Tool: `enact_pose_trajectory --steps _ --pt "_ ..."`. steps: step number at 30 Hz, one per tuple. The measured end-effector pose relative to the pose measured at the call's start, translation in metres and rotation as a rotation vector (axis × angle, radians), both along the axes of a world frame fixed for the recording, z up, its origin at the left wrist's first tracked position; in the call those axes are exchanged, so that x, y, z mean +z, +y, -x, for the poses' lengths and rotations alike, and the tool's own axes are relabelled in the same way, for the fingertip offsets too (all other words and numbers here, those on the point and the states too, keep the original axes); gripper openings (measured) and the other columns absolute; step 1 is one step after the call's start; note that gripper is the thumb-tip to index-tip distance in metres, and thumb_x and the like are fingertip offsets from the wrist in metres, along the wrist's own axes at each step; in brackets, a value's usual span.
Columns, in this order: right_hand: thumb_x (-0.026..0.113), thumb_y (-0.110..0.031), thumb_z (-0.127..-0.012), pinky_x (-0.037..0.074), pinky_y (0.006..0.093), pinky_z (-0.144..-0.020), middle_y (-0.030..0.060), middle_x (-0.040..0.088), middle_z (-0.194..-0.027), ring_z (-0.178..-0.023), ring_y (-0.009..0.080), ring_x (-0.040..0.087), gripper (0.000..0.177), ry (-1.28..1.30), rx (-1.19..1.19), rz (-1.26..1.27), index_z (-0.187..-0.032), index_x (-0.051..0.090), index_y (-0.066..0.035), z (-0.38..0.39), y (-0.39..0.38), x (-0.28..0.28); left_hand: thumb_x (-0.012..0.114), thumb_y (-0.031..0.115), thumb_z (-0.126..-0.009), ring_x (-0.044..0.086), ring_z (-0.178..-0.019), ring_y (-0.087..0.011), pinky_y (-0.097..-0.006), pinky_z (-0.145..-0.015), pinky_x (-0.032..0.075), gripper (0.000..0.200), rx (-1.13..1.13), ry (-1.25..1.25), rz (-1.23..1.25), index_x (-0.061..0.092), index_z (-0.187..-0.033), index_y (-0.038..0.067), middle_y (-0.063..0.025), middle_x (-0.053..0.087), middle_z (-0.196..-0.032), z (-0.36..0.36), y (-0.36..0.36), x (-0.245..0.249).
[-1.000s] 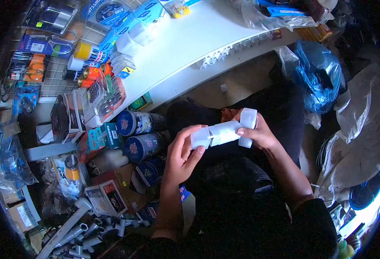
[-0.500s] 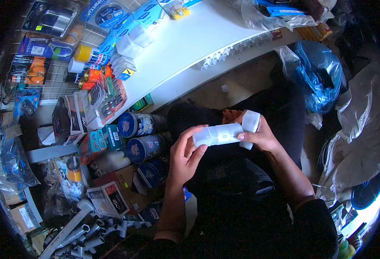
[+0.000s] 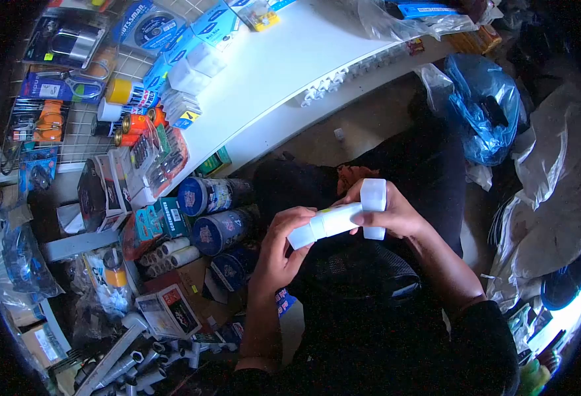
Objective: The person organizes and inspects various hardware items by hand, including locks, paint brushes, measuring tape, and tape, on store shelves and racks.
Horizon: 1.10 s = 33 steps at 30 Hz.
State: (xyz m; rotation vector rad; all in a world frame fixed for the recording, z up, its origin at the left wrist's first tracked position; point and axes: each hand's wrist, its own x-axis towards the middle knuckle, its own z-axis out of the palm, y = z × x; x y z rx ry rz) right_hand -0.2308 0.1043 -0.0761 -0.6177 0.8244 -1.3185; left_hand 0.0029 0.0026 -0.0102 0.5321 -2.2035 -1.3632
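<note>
While both hands are closed on it, the white plastic piece [image 3: 338, 222] sits in the air on the person's side of the white shelf [image 3: 271, 72], apart from its edge. Left hand [image 3: 280, 249]: thumb and fingers grasp the slanted end. Right hand [image 3: 393, 212]: grasping the opposite end, thumb laid across the base of the wider crosspiece [image 3: 373, 198]. Cannot tell whether this is one part or several joined.

Surroundings, by the white shelf: blue boxes [image 3: 214, 26] stand on its left part. Orange cans [image 3: 133, 124] are near its left side; orange-handled scissors [image 3: 51, 122] hang farther left of it. Blue-lidded tubs [image 3: 222, 231] are grouped below its left end. Blue plastic bag [image 3: 485, 109] lies to its right. Grey pipe fittings [image 3: 146, 360] are heaped well apart from it, toward the person's left.
</note>
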Motion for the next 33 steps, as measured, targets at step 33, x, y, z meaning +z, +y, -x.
enact_pose_trajectory --steps 33 --pt "0.084 -0.004 -0.074 0.058 0.0496 -0.093 0.0192 0.072 -0.106 -0.11 0.0378 0.069 0.035 0.391 -0.13 0.465 -0.102 0.061 -0.006 -0.008 -0.003 0.034 0.077 0.02 -0.088 0.055 -0.1 -0.0247 -0.04 -0.085 0.047 0.046 0.044 0.023 0.041 0.048 -0.119 0.003 -0.0156 0.052 -0.112 -0.003 0.003 0.01"
